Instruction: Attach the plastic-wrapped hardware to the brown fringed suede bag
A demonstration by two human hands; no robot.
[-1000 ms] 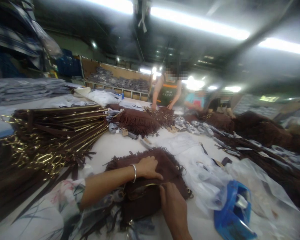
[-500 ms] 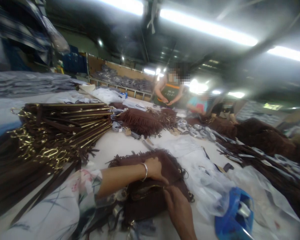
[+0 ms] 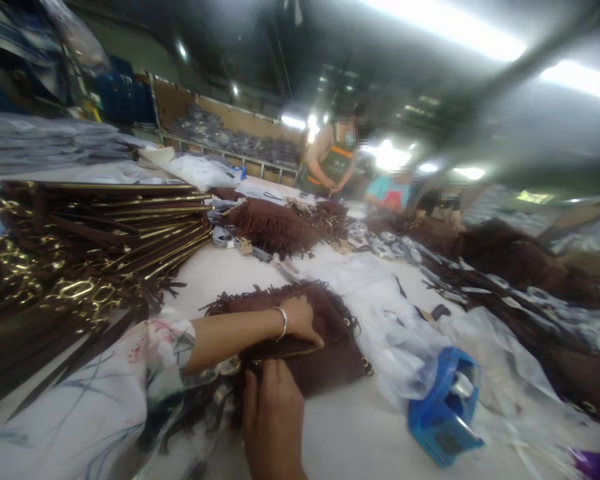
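Observation:
A dark brown fringed handbag (image 3: 330, 363) lies on the white table in front of me, a gold zipper (image 3: 300, 351) running across it. My left hand (image 3: 301, 319), with a silver bracelet at the wrist, presses on the bag's upper part. Its fingers are curled into the brown material and the thumb lies along the zipper. At the zipper's left end is my right hand (image 3: 275, 407), fingers bent and closed at the zipper line. The small part between its fingertips is hidden. Dark tassels and clear wrapping lie under my left forearm.
Brown straps with gold hardware (image 3: 105, 240) are heaped at the left. White plastic bags (image 3: 395, 327) and a blue tape dispenser (image 3: 443, 410) sit at the right. More brown fringed bags (image 3: 270, 223) lie farther back, where co-workers (image 3: 330, 160) stand.
My right hand has moved left along the zipper, from the middle of the bag to its left end. The gap at the zipper has narrowed to a line. My left hand stays on the bag.

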